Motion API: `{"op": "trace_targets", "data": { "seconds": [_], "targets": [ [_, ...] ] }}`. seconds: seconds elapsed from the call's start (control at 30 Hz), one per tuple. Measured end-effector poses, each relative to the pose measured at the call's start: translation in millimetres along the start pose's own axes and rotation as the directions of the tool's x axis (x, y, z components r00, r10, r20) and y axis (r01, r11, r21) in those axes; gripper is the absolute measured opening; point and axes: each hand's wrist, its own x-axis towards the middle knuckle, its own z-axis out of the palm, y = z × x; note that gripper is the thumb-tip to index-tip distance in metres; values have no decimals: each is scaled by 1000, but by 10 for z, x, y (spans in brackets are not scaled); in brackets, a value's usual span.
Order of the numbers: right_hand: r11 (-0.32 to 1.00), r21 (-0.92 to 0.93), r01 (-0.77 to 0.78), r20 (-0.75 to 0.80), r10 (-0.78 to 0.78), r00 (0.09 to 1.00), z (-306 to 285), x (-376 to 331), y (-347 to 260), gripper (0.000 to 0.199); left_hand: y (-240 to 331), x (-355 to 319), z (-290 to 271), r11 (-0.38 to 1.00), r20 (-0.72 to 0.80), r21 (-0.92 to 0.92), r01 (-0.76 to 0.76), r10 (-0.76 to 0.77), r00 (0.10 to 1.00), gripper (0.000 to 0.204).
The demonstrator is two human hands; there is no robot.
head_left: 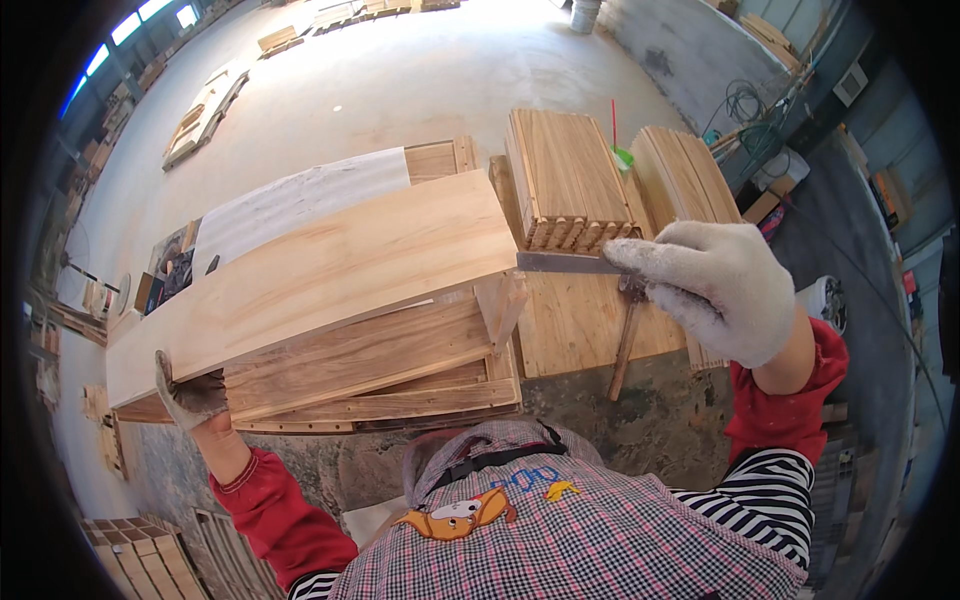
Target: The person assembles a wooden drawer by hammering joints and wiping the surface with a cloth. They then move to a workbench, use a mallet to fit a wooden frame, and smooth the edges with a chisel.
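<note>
A long pale wooden board [330,265] tops a wooden drawer-like frame [370,355] in front of me. My left hand [190,388], in a dirty work glove, grips the board's near edge at the left end, thumb up and fingers mostly hidden beneath. My right hand [725,285], in a whitish glove, is closed on one end of a flat grey metal file [568,263]. The file's other end meets the board's right end. Below the right hand lies a hammer [624,350], its head partly hidden and its wooden handle pointing toward me.
Stacked wooden panels [570,165] stand beyond the file, with another stack [685,175] to their right. Between them is a green cup [624,158] with a red stick. White sheeting [300,200] covers wood behind the board. Cables [745,110] hang at the right wall.
</note>
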Motion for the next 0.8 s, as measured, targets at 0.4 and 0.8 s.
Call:
{"op": "trace_targets", "data": {
  "seconds": [0.4, 0.8],
  "targets": [
    [966, 251, -62, 53, 51, 997, 194, -89, 115, 41, 6, 38, -138, 1000, 101, -1, 12, -12, 995, 41],
    [946, -123, -301, -98, 290, 952, 132, -1, -650, 39, -24, -66, 252, 1000, -74, 20, 6, -5, 997, 36]
  ]
}}
